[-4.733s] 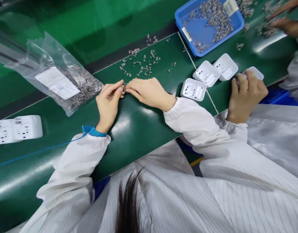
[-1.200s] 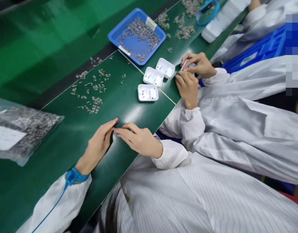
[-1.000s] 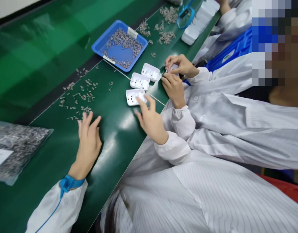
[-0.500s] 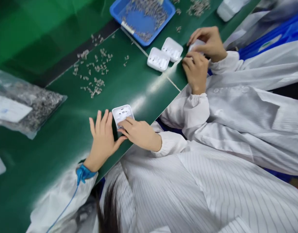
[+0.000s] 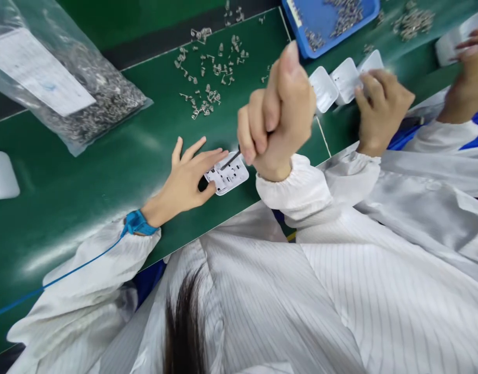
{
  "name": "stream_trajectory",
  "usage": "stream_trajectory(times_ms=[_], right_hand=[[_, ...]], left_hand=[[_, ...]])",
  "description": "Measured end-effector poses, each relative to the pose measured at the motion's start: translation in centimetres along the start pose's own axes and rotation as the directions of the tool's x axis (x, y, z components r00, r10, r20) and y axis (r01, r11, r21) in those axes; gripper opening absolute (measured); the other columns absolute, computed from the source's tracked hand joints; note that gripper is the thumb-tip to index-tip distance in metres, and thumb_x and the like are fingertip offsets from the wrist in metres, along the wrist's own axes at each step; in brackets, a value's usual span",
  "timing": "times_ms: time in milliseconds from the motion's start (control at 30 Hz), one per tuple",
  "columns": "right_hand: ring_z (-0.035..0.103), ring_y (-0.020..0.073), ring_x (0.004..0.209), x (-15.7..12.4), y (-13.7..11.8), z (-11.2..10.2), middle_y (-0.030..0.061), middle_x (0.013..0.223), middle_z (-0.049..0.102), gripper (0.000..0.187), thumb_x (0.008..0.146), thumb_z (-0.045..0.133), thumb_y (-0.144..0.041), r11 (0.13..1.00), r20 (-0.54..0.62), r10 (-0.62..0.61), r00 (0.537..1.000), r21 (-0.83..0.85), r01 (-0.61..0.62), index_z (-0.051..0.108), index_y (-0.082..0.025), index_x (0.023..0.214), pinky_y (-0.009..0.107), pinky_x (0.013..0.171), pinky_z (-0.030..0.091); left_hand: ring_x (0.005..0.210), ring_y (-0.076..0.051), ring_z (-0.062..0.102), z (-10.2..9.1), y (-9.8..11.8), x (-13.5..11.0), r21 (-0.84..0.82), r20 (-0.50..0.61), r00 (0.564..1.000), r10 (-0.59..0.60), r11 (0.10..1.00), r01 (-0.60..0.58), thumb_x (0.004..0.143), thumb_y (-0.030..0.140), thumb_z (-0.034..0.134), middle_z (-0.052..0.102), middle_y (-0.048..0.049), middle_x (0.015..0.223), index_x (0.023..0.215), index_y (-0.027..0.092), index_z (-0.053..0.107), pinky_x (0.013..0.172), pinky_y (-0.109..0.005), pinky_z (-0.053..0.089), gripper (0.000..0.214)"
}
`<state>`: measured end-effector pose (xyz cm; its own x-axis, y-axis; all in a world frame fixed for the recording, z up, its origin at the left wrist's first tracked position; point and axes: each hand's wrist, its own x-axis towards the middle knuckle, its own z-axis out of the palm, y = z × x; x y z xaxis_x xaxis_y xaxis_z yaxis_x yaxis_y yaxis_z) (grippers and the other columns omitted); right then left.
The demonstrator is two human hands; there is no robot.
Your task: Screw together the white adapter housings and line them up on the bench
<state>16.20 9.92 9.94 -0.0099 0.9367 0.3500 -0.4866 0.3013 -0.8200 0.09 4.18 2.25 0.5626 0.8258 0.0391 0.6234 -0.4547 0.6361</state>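
A white plastic housing (image 5: 235, 179) with small slots inside lies on the green bench near its front edge. My left hand (image 5: 186, 174), with a blue strap at the wrist, steadies it from the left. Its thumb is on the near side and a finger reaches over the far side; the other fingers are spread. Above and to the right, my right hand (image 5: 280, 111) is a raised fist with the thumb up, closed on a thin dark tool (image 5: 230, 161). That tool slants down to the housing's inside. Its handle is hidden in the fist, so its kind is unclear.
Small metal pieces (image 5: 213, 67) lie scattered on the bench (image 5: 145, 176). At left are a clear bag (image 5: 102, 98) of metal parts and a white case (image 5: 1, 174). A co-worker's hand (image 5: 385, 106) touches white housings (image 5: 345, 80) below a blue tray (image 5: 332, 31).
My right hand has left the housing's inside and now holds a thin tool above it. My left hand has moved onto the housing. The view has shifted, and the co-worker's hands have separated.
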Motion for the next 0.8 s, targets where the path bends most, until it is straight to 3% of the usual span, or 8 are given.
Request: stream_trajectory(times_ms=[133,267,367,500,600,667,733,800], right_hand=[[0.019,0.0029,0.029,0.8,3.4,0.2,-0.0106,0.042,0.018,0.061,0.1,0.042,-0.065,0.994,-0.001,0.041,0.999,-0.103,-0.041,0.023,-0.023,0.06,0.021,0.028,0.021],[0.016,0.0025,0.032,0.4,5.1,-0.4,-0.009,0.047,0.016,0.052,0.106,0.042,-0.043,0.999,0.143,-0.05,0.989,0.015,0.048,0.021,-0.02,0.064,0.018,0.029,0.02],[0.019,0.0042,0.035,-0.9,5.1,-0.6,-0.0076,0.051,0.015,0.048,0.107,0.036,-0.046,0.979,0.085,-0.08,0.993,-0.181,0.094,0.024,-0.021,0.067,0.02,0.034,0.024],[0.041,0.0107,0.047,-3.0,5.0,-1.1,-0.002,0.06,0.032,0.057,0.101,0.016,-0.068,0.771,0.101,0.045,0.994,-0.636,0.029,0.045,-0.025,0.077,0.028,0.045,0.039],[0.052,0.0173,0.062,-3.6,5.4,-1.1,0.0022,0.066,0.039,0.065,0.097,0.01,-0.074,0.594,0.111,0.146,0.983,-0.804,0.002,0.053,-0.027,0.087,0.034,0.055,0.048],[0.049,0.0158,0.057,-3.2,5.4,-0.7,0.0,0.064,0.037,0.054,0.099,0.02,-0.07,0.647,0.105,0.077,0.991,-0.762,0.03,0.049,-0.027,0.084,0.032,0.053,0.046],[0.036,0.0113,0.044,-2.6,4.9,0.1,-0.0046,0.059,0.027,0.041,0.103,0.031,-0.056,0.798,0.035,-0.076,0.996,-0.597,0.082,0.037,-0.026,0.075,0.029,0.044,0.037],[0.027,0.0091,0.038,-1.9,4.3,0.8,-0.0073,0.057,0.019,0.035,0.104,0.035,-0.04,0.877,-0.054,-0.145,0.988,-0.469,0.103,0.026,-0.026,0.073,0.026,0.041,0.03]], left_hand=[[0.151,-0.032,0.029,0.3,-0.2,0.1,-0.005,-0.028,0.999,-0.029,1.0,0.029,0.095,0.042,0.045,0.06,-0.0041,0.139,0.139,0.025,0.054,0.126,-0.062,-0.002,0.047],[0.149,-0.034,0.032,0.7,-0.6,0.3,-0.035,-0.036,0.998,-0.057,0.998,0.056,0.095,0.047,0.05,0.064,-0.0062,0.132,0.13,0.022,0.062,0.126,-0.062,-0.002,0.045],[0.148,-0.035,0.034,0.8,-0.8,0.4,-0.08,-0.064,0.997,-0.052,0.996,0.047,0.093,0.048,0.054,0.065,-0.0058,0.13,0.126,0.023,0.064,0.125,-0.064,-0.002,0.042],[0.145,-0.032,0.038,0.6,-0.8,0.3,-0.103,-0.06,0.998,-0.027,0.995,0.021,0.095,0.044,0.056,0.065,-0.0019,0.131,0.124,0.026,0.063,0.124,-0.067,-0.002,0.035],[0.147,-0.03,0.036,0.5,-0.7,0.3,-0.08,-0.074,0.997,-0.027,0.997,0.021,0.096,0.045,0.055,0.061,-0.0008,0.137,0.125,0.026,0.063,0.124,-0.066,-0.001,0.035],[0.147,-0.029,0.035,0.5,-0.7,0.3,-0.072,-0.077,0.997,-0.028,0.997,0.023,0.096,0.048,0.053,0.061,-0.0008,0.137,0.124,0.026,0.063,0.125,-0.064,-0.001,0.037],[0.147,-0.028,0.035,0.5,-0.8,0.3,-0.057,-0.044,0.998,-0.039,0.998,0.037,0.098,0.05,0.052,0.062,-0.0012,0.135,0.123,0.023,0.064,0.126,-0.062,-0.002,0.038],[0.147,-0.027,0.034,0.6,-0.9,0.3,-0.041,-0.019,0.999,-0.045,0.998,0.045,0.098,0.05,0.05,0.063,-0.0019,0.133,0.124,0.021,0.063,0.126,-0.062,-0.003,0.04]])
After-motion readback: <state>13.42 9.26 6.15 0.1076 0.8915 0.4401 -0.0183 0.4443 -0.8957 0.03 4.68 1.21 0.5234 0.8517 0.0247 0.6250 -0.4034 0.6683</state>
